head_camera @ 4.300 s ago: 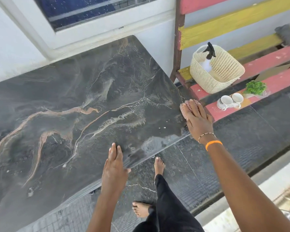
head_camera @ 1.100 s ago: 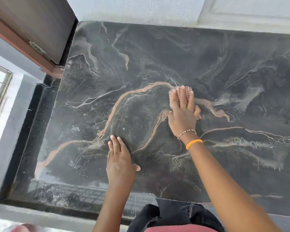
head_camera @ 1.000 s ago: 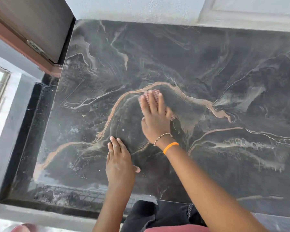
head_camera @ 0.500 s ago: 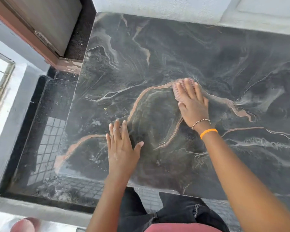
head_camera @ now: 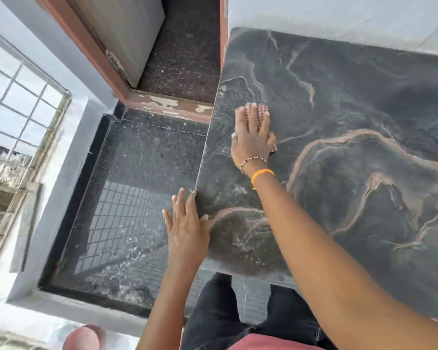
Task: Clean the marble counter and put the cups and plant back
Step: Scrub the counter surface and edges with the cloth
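Pressing one cloth (head_camera: 261,112) flat, right hand (head_camera: 250,137); left hand (head_camera: 187,231) on counter (head_camera: 352,122).

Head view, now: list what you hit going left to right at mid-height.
Window grille → grey ledge → dark speckled floor → right hand pressing a cloth → marble counter.

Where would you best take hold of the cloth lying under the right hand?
Pinch the cloth at the edge poking past the fingertips of the right hand, coming from above on the wall side. It lies flat on the counter under the flat palm, so only that edge and a corner by the thumb show.
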Demonstrator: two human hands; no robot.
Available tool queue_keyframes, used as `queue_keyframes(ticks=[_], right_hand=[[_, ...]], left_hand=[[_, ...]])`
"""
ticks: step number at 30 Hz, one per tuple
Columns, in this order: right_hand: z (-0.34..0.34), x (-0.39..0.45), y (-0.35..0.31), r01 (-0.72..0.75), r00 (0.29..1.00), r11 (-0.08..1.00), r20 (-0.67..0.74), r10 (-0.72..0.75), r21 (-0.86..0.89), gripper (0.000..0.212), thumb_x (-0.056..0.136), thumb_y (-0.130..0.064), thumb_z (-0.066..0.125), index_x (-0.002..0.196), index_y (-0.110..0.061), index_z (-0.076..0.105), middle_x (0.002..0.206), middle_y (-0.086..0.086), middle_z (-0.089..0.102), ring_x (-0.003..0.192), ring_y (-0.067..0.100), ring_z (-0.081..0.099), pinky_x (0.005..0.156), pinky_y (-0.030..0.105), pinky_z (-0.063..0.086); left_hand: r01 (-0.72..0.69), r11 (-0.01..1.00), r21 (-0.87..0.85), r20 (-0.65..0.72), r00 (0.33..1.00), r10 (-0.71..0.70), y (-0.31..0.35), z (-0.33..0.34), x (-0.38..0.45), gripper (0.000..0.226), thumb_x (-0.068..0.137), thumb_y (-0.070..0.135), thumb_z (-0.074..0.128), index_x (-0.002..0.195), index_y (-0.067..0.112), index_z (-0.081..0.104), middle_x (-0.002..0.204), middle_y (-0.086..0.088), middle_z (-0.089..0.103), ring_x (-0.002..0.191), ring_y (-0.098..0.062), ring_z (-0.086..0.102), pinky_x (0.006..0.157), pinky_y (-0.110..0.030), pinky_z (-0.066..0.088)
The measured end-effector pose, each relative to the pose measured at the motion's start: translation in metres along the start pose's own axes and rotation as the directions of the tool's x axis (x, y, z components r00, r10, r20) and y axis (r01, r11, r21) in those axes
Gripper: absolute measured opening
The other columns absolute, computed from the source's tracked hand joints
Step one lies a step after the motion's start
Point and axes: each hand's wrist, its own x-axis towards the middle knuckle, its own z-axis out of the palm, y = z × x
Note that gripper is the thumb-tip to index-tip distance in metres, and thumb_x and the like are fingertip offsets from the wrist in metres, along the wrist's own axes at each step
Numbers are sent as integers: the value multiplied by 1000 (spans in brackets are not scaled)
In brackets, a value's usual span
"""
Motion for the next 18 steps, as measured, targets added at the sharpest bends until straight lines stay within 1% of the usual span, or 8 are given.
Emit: queue_keyframes(ticks=[4, 7, 9, 11, 13, 15, 17, 18], right_hand=[[30, -35, -39, 273, 962, 958, 19, -273, -85, 58, 92, -20, 36, 146, -30, 20, 159, -7, 11, 146, 27, 9, 105, 46, 27], [33, -62, -24, 487, 873, 861, 107, -476, -145, 58, 88, -20, 29, 144, -35, 25, 157, -11, 18, 145, 25, 16, 101, 45, 32], [25, -68, -2, 540, 841, 822, 140, -522, -182, 60, 89, -21, 28, 145, -38, 17, 158, -13, 14, 146, 20, 14, 101, 41, 33], [14, -65, 27, 466, 885, 868, 111, -453, -173, 62, 92, -19, 35, 146, -40, 13, 158, -15, 9, 147, 18, 10, 102, 41, 31], [-1, -59, 59, 305, 952, 937, 60, -299, -168, 61, 93, -21, 35, 146, -40, 13, 158, -16, 6, 147, 17, 7, 104, 43, 29], [-18, -56, 97, 121, 992, 980, -4, -123, -158, 57, 94, -23, 32, 146, -38, 15, 158, -14, 6, 146, 19, 7, 107, 46, 26], [-31, -62, 133, -89, 995, 988, -64, 81, -130, 56, 96, -21, 33, 147, -36, 15, 159, -12, 7, 146, 20, 7, 109, 49, 23], [-36, -67, 145, -200, 977, 974, -97, 190, -104, 57, 96, -20, 35, 147, -35, 16, 159, -11, 7, 146, 21, 6, 109, 52, 22]], left_hand=[[-49, 996, -79, -11, 999, 49, -20, -15, 10, 46, 92, -1, 41, 137, 10, 38, 147, -6, 35, 139, -23, 27, 116, -49, 5], [-94, 992, -81, 8, 995, 95, -22, -23, 15, 49, 90, -6, 38, 136, 10, 41, 138, -6, 46, 131, -24, 40, 116, -49, 8], [-111, 990, -85, 37, 993, 114, -21, -26, 20, 49, 90, -6, 37, 136, 11, 42, 135, -5, 49, 128, -23, 42, 117, -48, 7], [-114, 990, -84, 59, 991, 119, -21, -26, 24, 49, 90, -7, 38, 135, 12, 43, 131, -5, 51, 126, -22, 44, 117, -46, 6], [-112, 990, -80, 53, 992, 117, -23, -26, 29, 47, 90, -7, 40, 132, 13, 46, 125, -6, 55, 122, -22, 48, 118, -44, 7], [-116, 990, -75, 44, 992, 119, -26, -25, 33, 44, 90, -6, 41, 129, 13, 50, 124, -7, 57, 121, -23, 49, 118, -45, 12], [-137, 983, -121, 38, 989, 142, -29, -24, 35, 44, 89, -6, 41, 127, 14, 53, 123, -7, 59, 117, -22, 51, 113, -42, 28], [-142, 979, -148, 41, 988, 149, -31, -24, 37, 45, 89, -6, 41, 126, 14, 53, 122, -6, 60, 111, -20, 55, 104, -33, 38]])
